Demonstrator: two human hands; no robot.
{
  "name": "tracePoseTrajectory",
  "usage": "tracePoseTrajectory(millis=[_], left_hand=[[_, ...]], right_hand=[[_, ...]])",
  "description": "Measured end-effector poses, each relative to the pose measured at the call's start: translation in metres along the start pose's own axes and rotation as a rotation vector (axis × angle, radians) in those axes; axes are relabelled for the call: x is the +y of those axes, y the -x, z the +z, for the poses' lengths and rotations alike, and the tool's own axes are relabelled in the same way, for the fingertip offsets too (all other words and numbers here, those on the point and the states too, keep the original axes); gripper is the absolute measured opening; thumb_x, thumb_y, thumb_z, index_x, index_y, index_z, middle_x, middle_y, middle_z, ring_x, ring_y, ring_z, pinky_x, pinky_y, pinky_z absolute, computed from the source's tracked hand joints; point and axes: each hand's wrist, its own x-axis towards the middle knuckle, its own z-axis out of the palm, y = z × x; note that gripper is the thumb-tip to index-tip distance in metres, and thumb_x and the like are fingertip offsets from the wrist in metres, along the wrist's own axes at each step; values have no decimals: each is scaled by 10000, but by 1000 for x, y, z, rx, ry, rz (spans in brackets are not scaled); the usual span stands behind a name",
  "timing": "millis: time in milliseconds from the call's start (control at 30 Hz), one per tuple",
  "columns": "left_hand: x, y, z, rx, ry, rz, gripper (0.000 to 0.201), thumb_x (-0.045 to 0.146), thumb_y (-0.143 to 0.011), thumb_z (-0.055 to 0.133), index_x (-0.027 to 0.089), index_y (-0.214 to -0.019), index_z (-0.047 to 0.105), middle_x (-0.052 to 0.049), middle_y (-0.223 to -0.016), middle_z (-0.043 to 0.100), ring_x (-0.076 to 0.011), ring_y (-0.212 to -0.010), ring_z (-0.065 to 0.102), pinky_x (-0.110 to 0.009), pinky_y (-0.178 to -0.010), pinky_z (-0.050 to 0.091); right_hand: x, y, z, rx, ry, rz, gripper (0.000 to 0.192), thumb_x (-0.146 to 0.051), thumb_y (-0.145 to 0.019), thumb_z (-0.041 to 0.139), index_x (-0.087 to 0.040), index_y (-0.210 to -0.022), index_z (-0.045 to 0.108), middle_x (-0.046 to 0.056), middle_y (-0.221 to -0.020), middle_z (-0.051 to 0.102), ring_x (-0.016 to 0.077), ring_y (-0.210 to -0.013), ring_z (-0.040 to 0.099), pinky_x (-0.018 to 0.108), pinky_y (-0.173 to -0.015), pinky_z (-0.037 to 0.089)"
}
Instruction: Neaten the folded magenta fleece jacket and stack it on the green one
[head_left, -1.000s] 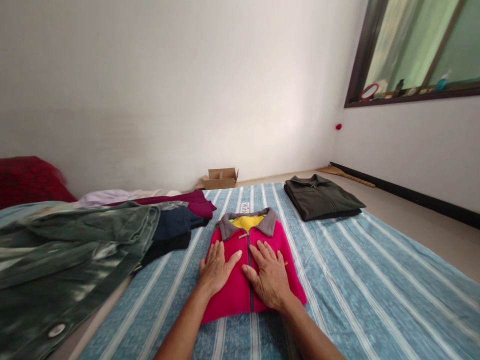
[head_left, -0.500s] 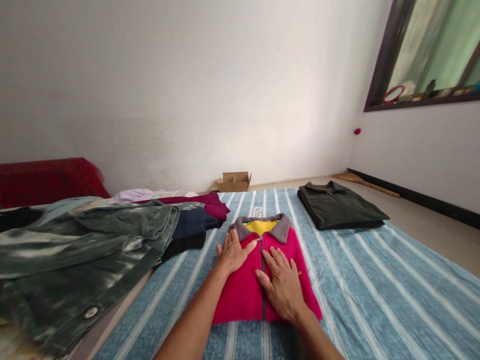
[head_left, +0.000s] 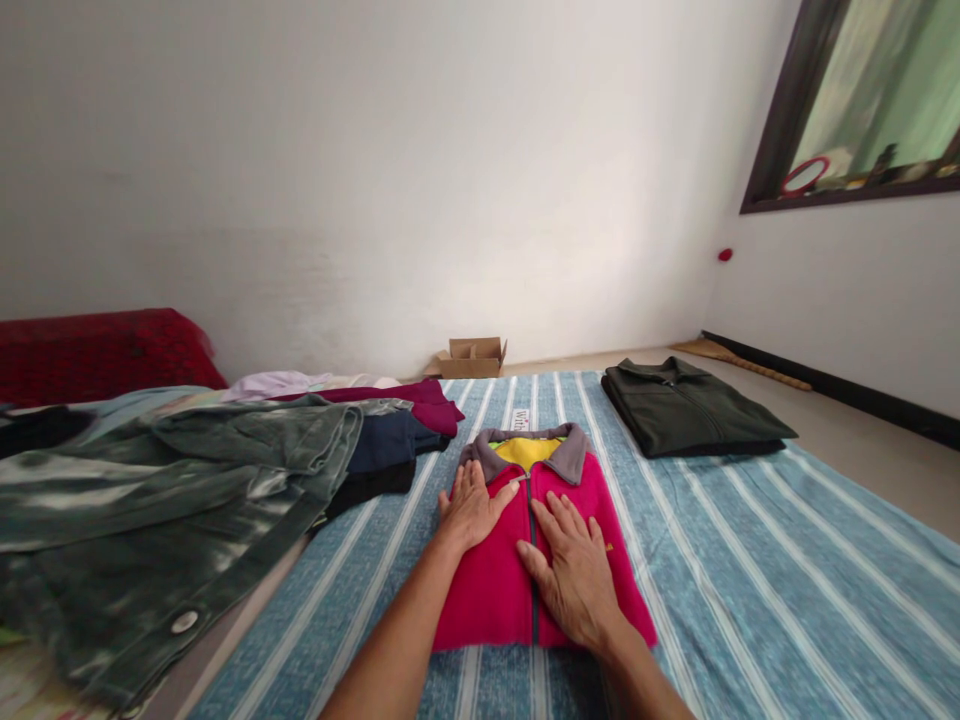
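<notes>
A folded pink fleece (head_left: 495, 590) with a grey collar and yellow lining lies at the lower centre of the frame on a blue striped blanket (head_left: 750, 580). Both hands rest flat on it, one on each side of its zip. The left hand (head_left: 471, 506) lies palm down on the upper left part of the fleece, just below the collar, fingers spread and pointing up the frame; its grip is apart, holding nothing. The right hand (head_left: 576, 578) lies palm down on the right half, lower in the frame than the left, fingers likewise spread and flat, grip apart. The two hands are near each other but do not touch.

At the left of the frame sits a heap of clothes (head_left: 225, 470), a dark green jacket on top, with navy and maroon pieces under its right edge, close beside the fleece. At the upper right of the blanket lies a folded dark jacket (head_left: 694, 420), well apart from the fleece. A small cardboard box (head_left: 472, 357) stands on the floor by the far wall. A red cushion (head_left: 97, 350) shows at the far left.
</notes>
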Motion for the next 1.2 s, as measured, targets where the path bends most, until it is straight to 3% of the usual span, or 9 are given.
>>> tracePoseTrajectory(millis=[400,833,1033,1133,1200], left_hand=[[-3,-8,2,47,18,-11,886,653,-812,287,31,-1432,164,-195,-1496,116,-326,-1381,79,-577,-1055,172],[-24,-37,22,104,60,77,981,678,-762,329,-41,-1411,171,-229,-1483,168,-313,-1383,84,-464,-1080,186],[-23,-36,11,160,195,101,875,611,-747,415,-13,-1354,325,-233,-1445,282,-300,-1362,207,-391,-1082,213],[-25,-27,2,226,366,169,662,525,-757,453,64,-1231,493,-184,-1326,483,-286,-1283,380,-367,-1040,298],[-29,-19,-3,300,485,140,535,474,-738,511,113,-1128,568,-142,-1197,592,-282,-1196,482,-356,-979,370]], right_hand=[[-4,0,-6,-1,-40,-3,582,-581,-883,331,-285,-1383,368,24,-1476,272,248,-1365,195,517,-1083,130],[-3,-4,-5,12,-101,-12,615,-608,-870,342,-281,-1391,352,35,-1476,273,271,-1364,190,547,-1076,114],[-3,-4,-6,22,-93,-25,615,-609,-869,342,-269,-1380,375,53,-1467,298,277,-1354,218,552,-1071,132],[-2,-3,-5,34,-100,-37,613,-603,-864,362,-259,-1369,396,67,-1458,318,284,-1346,237,556,-1067,141],[3,-3,-4,54,-139,-57,609,-602,-855,381,-251,-1350,428,78,-1440,351,288,-1336,262,547,-1065,163]])
